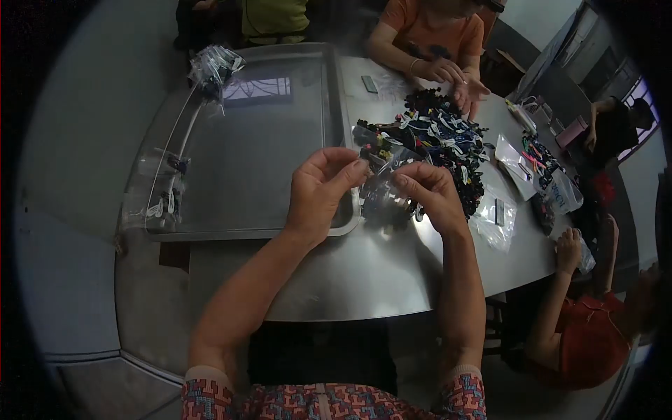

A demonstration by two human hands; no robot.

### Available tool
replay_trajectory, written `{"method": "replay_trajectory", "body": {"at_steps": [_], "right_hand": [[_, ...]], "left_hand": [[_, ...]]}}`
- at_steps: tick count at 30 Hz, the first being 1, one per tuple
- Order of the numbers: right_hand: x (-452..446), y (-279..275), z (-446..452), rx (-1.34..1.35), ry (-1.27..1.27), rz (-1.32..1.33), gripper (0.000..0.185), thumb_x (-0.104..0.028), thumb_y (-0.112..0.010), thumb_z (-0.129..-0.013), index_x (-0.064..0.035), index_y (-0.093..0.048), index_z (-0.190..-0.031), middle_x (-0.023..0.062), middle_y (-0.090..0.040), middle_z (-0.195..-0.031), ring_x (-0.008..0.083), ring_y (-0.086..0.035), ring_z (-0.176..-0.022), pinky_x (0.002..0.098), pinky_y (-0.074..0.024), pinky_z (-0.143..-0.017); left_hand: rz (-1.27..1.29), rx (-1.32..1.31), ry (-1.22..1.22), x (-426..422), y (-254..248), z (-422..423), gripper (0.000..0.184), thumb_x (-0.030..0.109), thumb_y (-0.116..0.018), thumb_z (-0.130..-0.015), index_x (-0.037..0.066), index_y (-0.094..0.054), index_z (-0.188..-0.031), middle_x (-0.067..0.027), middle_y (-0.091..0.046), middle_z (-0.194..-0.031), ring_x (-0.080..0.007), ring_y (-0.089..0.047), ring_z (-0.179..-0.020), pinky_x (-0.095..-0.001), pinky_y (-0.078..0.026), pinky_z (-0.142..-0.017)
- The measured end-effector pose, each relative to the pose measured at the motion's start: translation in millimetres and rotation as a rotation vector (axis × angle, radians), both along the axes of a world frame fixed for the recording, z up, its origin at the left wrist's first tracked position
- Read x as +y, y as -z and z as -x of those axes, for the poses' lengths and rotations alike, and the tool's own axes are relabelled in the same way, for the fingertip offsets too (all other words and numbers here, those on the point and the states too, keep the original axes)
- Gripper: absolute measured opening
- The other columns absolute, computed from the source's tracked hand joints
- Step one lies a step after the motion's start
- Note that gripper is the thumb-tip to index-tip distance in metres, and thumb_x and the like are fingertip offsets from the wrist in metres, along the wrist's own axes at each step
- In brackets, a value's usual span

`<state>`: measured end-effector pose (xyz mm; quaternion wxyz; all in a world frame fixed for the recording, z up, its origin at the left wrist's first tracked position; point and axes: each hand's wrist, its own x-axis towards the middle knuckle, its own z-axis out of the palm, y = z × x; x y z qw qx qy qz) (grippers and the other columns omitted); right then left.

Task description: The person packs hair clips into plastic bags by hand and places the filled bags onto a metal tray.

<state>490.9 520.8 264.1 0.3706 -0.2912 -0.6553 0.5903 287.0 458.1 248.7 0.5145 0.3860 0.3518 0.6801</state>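
A clear plastic bag [381,190] hangs between my two hands above the metal table. My left hand [318,189] pinches its upper left edge between thumb and forefinger. On the other side, my right hand [435,194] grips the bag with thumb and fingers closed. Some dark bits show in or behind the clear plastic; I cannot tell which. Just beyond my hands lies a heap of small dark pieces with white loops [455,143], with touches of yellow and red among them.
Left of my hands, a large metal tray [273,168] has filled clear bags [217,66] at its far left corner and more along its left edge. Across the metal table [350,287], a person in orange [427,35] works at the heap. Another person in red [595,336] sits at right.
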Motion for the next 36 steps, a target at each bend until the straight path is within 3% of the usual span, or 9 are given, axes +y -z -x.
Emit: {"method": "replay_trajectory", "body": {"at_steps": [20, 23, 25, 26, 28, 29, 31, 32, 36], "right_hand": [[1, 4, 3, 0.012, 0.036, -0.026, 0.013, -0.016, -0.071, -0.090, -0.0032, -0.069, -0.091, -0.0036, -0.064, -0.077, 0.0044, -0.054, -0.070, 0.0203, -0.0415, -0.064], [2, 5, 1, -0.013, 0.038, 0.006, 0.013, -0.016, -0.071, -0.090, -0.0029, -0.069, -0.089, -0.0029, -0.064, -0.075, 0.0045, -0.054, -0.068, 0.0209, -0.0420, -0.064], [3, 5, 1, -0.009, 0.020, 0.012, 0.014, -0.016, -0.071, -0.090, -0.0025, -0.069, -0.088, -0.0017, -0.064, -0.074, 0.0049, -0.056, -0.067, 0.0213, -0.0436, -0.063], [2, 4, 1, -0.009, 0.020, 0.013, 0.014, -0.016, -0.071, -0.090, -0.0025, -0.069, -0.088, -0.0017, -0.064, -0.074, 0.0049, -0.056, -0.067, 0.0213, -0.0436, -0.063], [1, 3, 2, -0.002, 0.035, 0.006, 0.015, -0.017, -0.071, -0.090, -0.0021, -0.069, -0.088, -0.0005, -0.065, -0.074, 0.0056, -0.057, -0.066, 0.0216, -0.0449, -0.062], [1, 4, 3, -0.001, 0.034, 0.005, 0.015, -0.017, -0.071, -0.090, -0.0021, -0.069, -0.088, -0.0005, -0.065, -0.074, 0.0056, -0.057, -0.066, 0.0216, -0.0449, -0.062], [0, 6, 4, 0.000, 0.005, -0.001, 0.016, -0.017, -0.071, -0.090, -0.0015, -0.068, -0.087, -0.0001, -0.066, -0.075, 0.0059, -0.058, -0.067, 0.0216, -0.0457, -0.061], [-1, 6, 4, -0.002, 0.008, 0.000, 0.016, -0.017, -0.071, -0.090, -0.0015, -0.068, -0.087, -0.0001, -0.066, -0.075, 0.0059, -0.058, -0.067, 0.0216, -0.0457, -0.061], [-3, 5, 7, -0.094, -0.049, -0.107, 0.014, -0.013, -0.072, -0.089, -0.0008, -0.067, -0.084, -0.0004, -0.065, -0.075, 0.0049, -0.057, -0.067, 0.0209, -0.0456, -0.060]], "left_hand": [[0.043, -0.051, -0.008, -1, -1, 1, 0.018, 0.012, -0.066, -0.093, -0.003, -0.062, -0.102, -0.0111, -0.070, -0.091, -0.0159, -0.069, -0.081, -0.0283, -0.058, -0.078], [0.054, -0.046, 0.007, -1, -1, 1, 0.015, 0.012, -0.063, -0.095, 0.000, -0.060, -0.105, -0.0099, -0.069, -0.096, -0.0151, -0.068, -0.085, -0.0281, -0.058, -0.079], [0.007, 0.047, -0.091, 2, 4, 2, 0.027, 0.012, -0.066, -0.093, 0.000, -0.055, -0.115, -0.0126, -0.064, -0.115, -0.0177, -0.065, -0.101, -0.0320, -0.054, -0.088], [0.008, 0.046, -0.091, 1, 0, 1, 0.027, 0.012, -0.066, -0.093, 0.000, -0.055, -0.115, -0.0126, -0.064, -0.115, -0.0177, -0.065, -0.101, -0.0320, -0.054, -0.088], [-0.358, 0.691, -0.523, -4, -9, -2, 0.062, 0.022, -0.078, -0.080, -0.001, -0.048, -0.129, -0.0175, -0.051, -0.135, -0.0262, -0.052, -0.123, -0.0424, -0.045, -0.100], [-0.359, 0.691, -0.523, -8, -16, -2, 0.062, 0.022, -0.078, -0.080, -0.001, -0.048, -0.129, -0.0175, -0.051, -0.135, -0.0262, -0.052, -0.123, -0.0424, -0.045, -0.100], [-0.628, 1.180, -0.443, -17, -29, -3, 0.089, 0.031, -0.082, -0.069, 0.000, -0.039, -0.140, -0.0167, -0.039, -0.146, -0.0341, -0.034, -0.138, -0.0506, -0.029, -0.112], [-0.610, 1.341, -0.377, -20, -29, -5, 0.097, 0.036, -0.083, -0.063, -0.001, -0.038, -0.142, -0.0162, -0.038, -0.147, -0.0393, -0.029, -0.139, -0.0539, -0.024, -0.115], [-0.556, 1.504, -0.310, -18, -20, -8, 0.097, 0.027, -0.084, -0.065, 0.004, -0.035, -0.145, -0.0172, -0.041, -0.144, -0.0360, -0.030, -0.139, -0.0532, -0.019, -0.117]]}}
